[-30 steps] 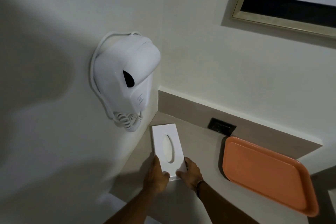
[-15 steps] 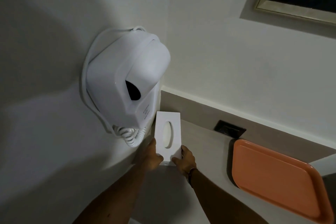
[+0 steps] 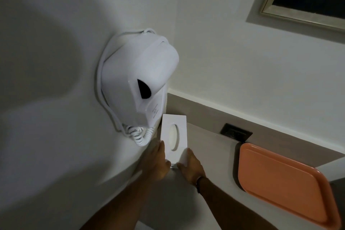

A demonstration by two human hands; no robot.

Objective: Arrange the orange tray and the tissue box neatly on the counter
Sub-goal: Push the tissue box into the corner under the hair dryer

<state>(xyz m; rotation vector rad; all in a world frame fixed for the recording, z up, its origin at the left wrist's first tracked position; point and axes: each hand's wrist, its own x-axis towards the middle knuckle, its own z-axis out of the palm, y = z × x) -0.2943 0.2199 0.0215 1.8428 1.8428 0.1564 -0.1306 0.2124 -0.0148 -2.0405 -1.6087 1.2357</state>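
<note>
Progress looks about halfway to me, judging from how things are lying.

Farthest left, the side wall (image 3: 46, 117) is carrying a white dryer (image 3: 138, 82), and its coiled cord (image 3: 141, 137) is hanging down almost to the counter (image 3: 209, 155), right at the box's far left side.

I am holding the box (image 3: 173, 136) with both hands at its near end. My left hand (image 3: 155, 162) is lying flat along the near left edge, fingers closed together and pressing against the side. My right hand (image 3: 189, 166) is cupping the near right corner, fingers curled against it. The box is sitting lengthwise in the far left corner of the counter, its far end reaching under the dryer and close to the backsplash (image 3: 205, 110); I cannot tell whether it is touching. It looks nearly square to the wall, so I am judging this step as close to finished.

Right of the box, bare counter is giving open room, with a dark socket (image 3: 236, 132) set in the backsplash beyond it.

Farthest right, the tray (image 3: 285, 188) is lying flat, well apart from the box and skewed to the backsplash, its near right part close to the counter's edge. Straightening it is what I am counting as left.
</note>
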